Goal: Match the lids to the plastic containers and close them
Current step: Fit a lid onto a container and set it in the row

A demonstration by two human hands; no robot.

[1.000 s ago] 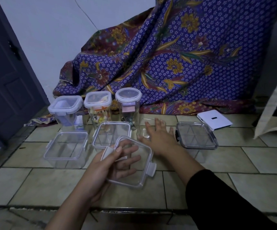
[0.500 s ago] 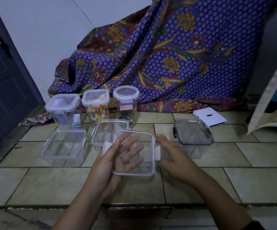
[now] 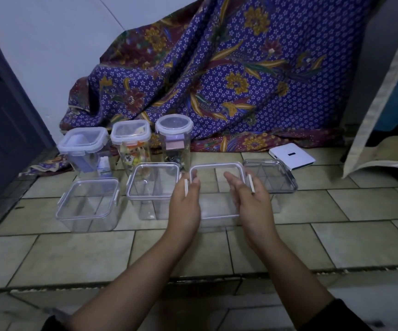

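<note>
Both forearms extend forward, roughly parallel. The left hand (image 3: 185, 201) grips the left edge of the clear lid (image 3: 217, 194), thumb over the rim. The right hand (image 3: 250, 199) holds the opposite edge, fingers beneath.

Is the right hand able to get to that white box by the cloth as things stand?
Probably, but not at once. The right hand and left hand hold the clear lid, so it must let go first. The dark-lidded container lies before the white box, low enough to reach over.
</note>
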